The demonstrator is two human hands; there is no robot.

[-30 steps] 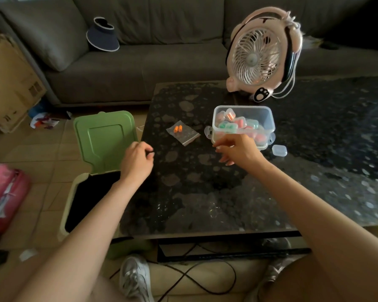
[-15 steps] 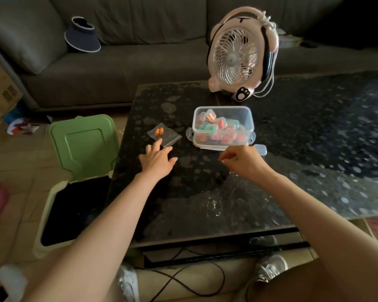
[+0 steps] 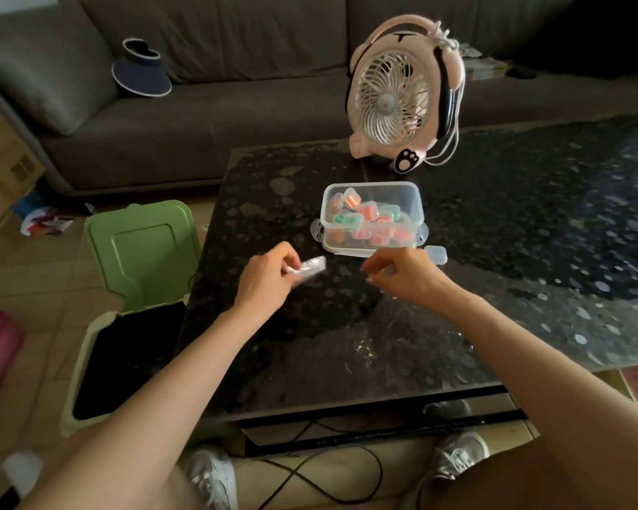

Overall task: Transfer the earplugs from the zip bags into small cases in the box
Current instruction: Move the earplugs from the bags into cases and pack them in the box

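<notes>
Gripping a crumpled clear zip bag [image 3: 310, 268] in the curled fingers of the left hand [image 3: 269, 274], just above the table; too blurred to tell whether earplugs are inside. To the right, apart from the bag, the right hand [image 3: 406, 277] with fingers bent and tips drawn toward the thumb; cannot tell whether anything is pinched there. Just behind that hand, a small clear case [image 3: 437, 255] lying on the glass. Beyond both hands, an open clear plastic box [image 3: 417, 200] with clip flaps at either end, heaped with small cases [image 3: 365, 215] showing orange, pink and green through their walls. Underneath it all, a dark speckled glass coffee table [image 3: 512, 233], with a pink desk fan [image 3: 398, 97] upright at the far edge. Left of the table, a pale green bin [image 3: 78, 380] with its lid [image 3: 140, 248] flipped up. Farther back, a grey sofa [image 3: 218, 115] carrying a dark sun visor [image 3: 142, 73].
</notes>
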